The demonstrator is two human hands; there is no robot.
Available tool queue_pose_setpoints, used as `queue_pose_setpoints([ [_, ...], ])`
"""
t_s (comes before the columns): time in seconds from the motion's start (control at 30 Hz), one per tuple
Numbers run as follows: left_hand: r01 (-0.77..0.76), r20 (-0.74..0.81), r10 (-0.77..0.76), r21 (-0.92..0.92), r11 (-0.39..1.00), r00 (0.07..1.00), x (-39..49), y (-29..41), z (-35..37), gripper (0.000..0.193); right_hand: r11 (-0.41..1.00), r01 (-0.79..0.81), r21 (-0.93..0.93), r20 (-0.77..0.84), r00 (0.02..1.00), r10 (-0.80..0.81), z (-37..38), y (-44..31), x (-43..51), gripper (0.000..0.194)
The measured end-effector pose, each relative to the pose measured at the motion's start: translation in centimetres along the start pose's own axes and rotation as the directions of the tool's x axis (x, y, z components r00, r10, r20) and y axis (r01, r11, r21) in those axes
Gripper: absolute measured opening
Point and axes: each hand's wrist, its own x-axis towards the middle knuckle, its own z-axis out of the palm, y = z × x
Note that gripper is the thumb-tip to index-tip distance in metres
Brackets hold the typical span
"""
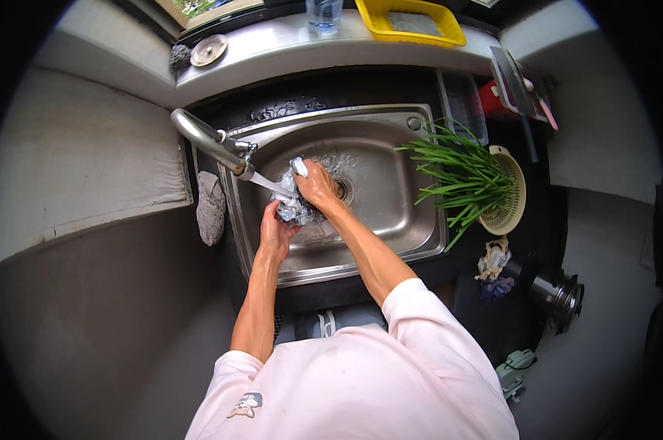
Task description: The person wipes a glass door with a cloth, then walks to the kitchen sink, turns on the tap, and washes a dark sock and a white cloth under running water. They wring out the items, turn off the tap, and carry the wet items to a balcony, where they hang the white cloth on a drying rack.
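Note:
A wet, crumpled light-coloured cloth (292,209) is bunched between my hands, low over the stainless steel sink (386,220). Water runs from the curved metal faucet (205,137) straight onto it. From the near left, my left hand (276,234) supports the cloth's lower side, its fingers partly hidden beneath. My right hand (316,184) grips the upper part, with a pale bit of fabric sticking out by the thumb. Just right of that hand, the drain (342,190) shows partly. Splashed water wets the basin around it.
Right of the sink, long green leafy stalks (458,176) overhang its rim from a cream colander (510,220). A grey cloth (210,209) lies left. A cleaver (513,82) rests at the back right. Crumpled rags (494,258) and a metal pot (554,294) sit nearer. A yellow tray (364,16) stands on the sill.

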Motion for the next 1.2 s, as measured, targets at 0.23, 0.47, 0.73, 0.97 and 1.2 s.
queue_pose_setpoints([
  [0.23,0.283,0.439,-0.094,-0.386,0.878,0.893,4.6,-1.6,-3.8,0.053,0.932,0.173,0.319,0.309,0.910,-0.275,2.0,-7.1,-10.3,0.019],
  [0.47,0.026,0.233,0.100,-0.485,0.874,0.967,2.3,-0.9,-1.2,0.039,0.978,0.198,0.073,0.034,0.979,-0.201,2.3,-6.4,-7.2,0.029],
  [0.73,0.048,0.031,-0.045,-0.099,0.994,0.998,0.8,-0.3,-0.6,0.057,0.991,-0.064,0.116,0.123,0.991,0.050,-1.0,1.3,-0.4,0.024],
  [0.97,-0.045,0.183,0.111,-0.330,0.943,0.977,0.1,-1.0,-1.9,0.057,0.900,0.049,0.433,0.413,0.876,-0.247,1.7,-8.1,-12.1,0.035],
  [1.2,0.017,-0.063,-0.053,-0.469,0.883,0.997,0.9,-1.4,-0.3,0.026,0.995,0.057,-0.076,-0.022,0.998,-0.059,1.8,-4.3,-6.1,0.032],
])
